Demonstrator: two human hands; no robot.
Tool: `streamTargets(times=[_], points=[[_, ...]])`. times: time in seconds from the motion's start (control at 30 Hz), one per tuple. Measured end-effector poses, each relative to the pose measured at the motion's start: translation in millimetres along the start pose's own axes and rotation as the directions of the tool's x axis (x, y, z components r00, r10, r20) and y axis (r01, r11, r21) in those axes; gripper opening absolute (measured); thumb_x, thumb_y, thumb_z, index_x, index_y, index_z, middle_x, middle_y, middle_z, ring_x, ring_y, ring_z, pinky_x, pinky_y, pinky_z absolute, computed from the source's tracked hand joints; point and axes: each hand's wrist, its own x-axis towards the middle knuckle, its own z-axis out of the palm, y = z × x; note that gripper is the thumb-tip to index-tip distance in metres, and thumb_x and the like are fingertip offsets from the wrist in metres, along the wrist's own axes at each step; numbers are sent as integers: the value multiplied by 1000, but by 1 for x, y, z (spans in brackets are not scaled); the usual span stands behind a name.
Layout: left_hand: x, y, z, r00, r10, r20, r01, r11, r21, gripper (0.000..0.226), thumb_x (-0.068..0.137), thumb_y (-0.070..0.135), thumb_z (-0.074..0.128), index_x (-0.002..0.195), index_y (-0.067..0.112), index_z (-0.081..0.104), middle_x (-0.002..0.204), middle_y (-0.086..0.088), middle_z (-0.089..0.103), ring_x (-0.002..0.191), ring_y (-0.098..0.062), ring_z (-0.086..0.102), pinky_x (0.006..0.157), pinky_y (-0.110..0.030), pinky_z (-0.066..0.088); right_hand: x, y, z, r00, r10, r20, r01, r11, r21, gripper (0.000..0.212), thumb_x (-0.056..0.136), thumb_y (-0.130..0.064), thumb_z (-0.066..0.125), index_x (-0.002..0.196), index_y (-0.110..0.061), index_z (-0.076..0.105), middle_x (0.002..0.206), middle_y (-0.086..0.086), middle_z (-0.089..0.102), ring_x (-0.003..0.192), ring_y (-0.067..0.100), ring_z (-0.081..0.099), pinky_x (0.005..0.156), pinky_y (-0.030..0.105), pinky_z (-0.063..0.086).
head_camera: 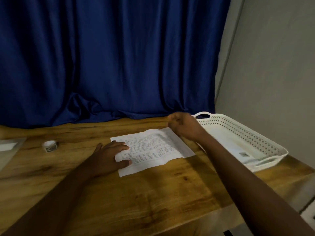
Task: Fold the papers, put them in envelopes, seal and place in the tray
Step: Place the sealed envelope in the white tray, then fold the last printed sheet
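A printed sheet of paper (153, 149) lies unfolded with crease lines on the wooden table (119, 193). My left hand (110, 155) rests flat on the sheet's left edge, fingers straight. My right hand (183, 126) hovers over the sheet's far right corner with its fingers curled; whether it pinches the corner is unclear. A white perforated tray (265, 133) stands to the right, and a white envelope (238, 149) with a small dark mark lies inside it.
A small roll of tape (50, 145) sits on the table at the left. A clear plastic sleeve with white envelopes (8, 147) lies at the far left edge. A blue curtain (110, 57) hangs behind the table, a grey wall at the right.
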Motion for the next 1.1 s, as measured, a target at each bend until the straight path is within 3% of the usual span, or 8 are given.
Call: streamTargets(times=[0.13, 0.23, 0.33, 0.47, 0.57, 0.67, 0.93, 1.1], points=[[-10, -20, -20, 995, -101, -7, 101, 994, 42, 97, 62, 79, 38, 151, 42, 38, 161, 14, 35, 150, -10, 26, 124, -52, 9, 9, -16, 75, 989, -16, 146, 34, 992, -125, 49, 92, -51, 64, 132, -23, 62, 132, -6, 63, 119, 15, 58, 96, 29, 46], [-14, -24, -27, 983, -146, -114, 157, 984, 88, 77, 83, 60, 57, 153, 38, 36, 158, 5, 37, 148, -17, 30, 124, -51, 12, 13, -39, 124, 977, -82, 195, 108, 986, -129, 42, 97, -48, 56, 134, -28, 60, 142, -1, 56, 128, 21, 52, 106, 39, 44], [-9, -24, -19, 957, -169, -234, 195, 976, 94, 73, 93, 58, 43, 159, 29, 29, 160, -2, 34, 148, -22, 30, 123, -53, 15, 16, -64, 164, 954, -214, 209, 251, 954, -167, 39, 103, -35, 45, 138, -21, 55, 144, 4, 53, 131, 23, 48, 110, 41, 39], [-2, -12, -4, 967, -235, -100, 251, 944, 213, 85, 94, 66, 27, 164, 21, 9, 171, -5, 9, 157, -28, 8, 124, -58, 7, 18, -67, 197, 904, -314, 290, 353, 931, -94, 50, 104, -31, 36, 152, -17, 39, 156, 6, 42, 144, 21, 36, 119, 42, 27], [2, -10, -4, 965, -262, -18, 259, 937, 235, 81, 100, 65, 29, 164, 24, 0, 173, -2, -3, 159, -29, -3, 124, -62, 2, 21, -52, 203, 860, -237, 452, 323, 939, -120, 55, 108, -43, 25, 159, -26, 23, 166, 0, 23, 154, 18, 14, 125, 46, 8], [4, -12, -4, 955, -297, 4, 287, 924, 252, 111, 77, 93, 3, 164, 24, 2, 173, 0, -2, 159, -26, -2, 124, -62, 3, 30, -37, 194, 848, -165, 504, 298, 934, -195, 59, 106, -53, 22, 160, -29, 19, 168, -6, 14, 155, 14, 5, 124, 45, 0], [6, -10, -4, 941, -339, 6, 326, 909, 260, 101, 87, 88, 16, 165, 25, 2, 173, 2, -4, 159, -25, -5, 124, -61, 1, 71, 24, 155, 932, 103, 347, 118, 820, -560, 63, 101, -63, 15, 159, -39, 9, 169, -4, 1, 156, 22, -1, 123, 52, 1], [6, -11, -5, 938, -346, 14, 331, 907, 262, 102, 86, 88, 16, 164, 25, 0, 173, 2, -6, 159, -25, -6, 125, -61, 0, 80, 37, 145, 949, 197, 245, -11, 799, -601, 64, 101, -63, 17, 159, -38, 11, 169, -1, 4, 156, 26, 1, 123, 55, 5]])
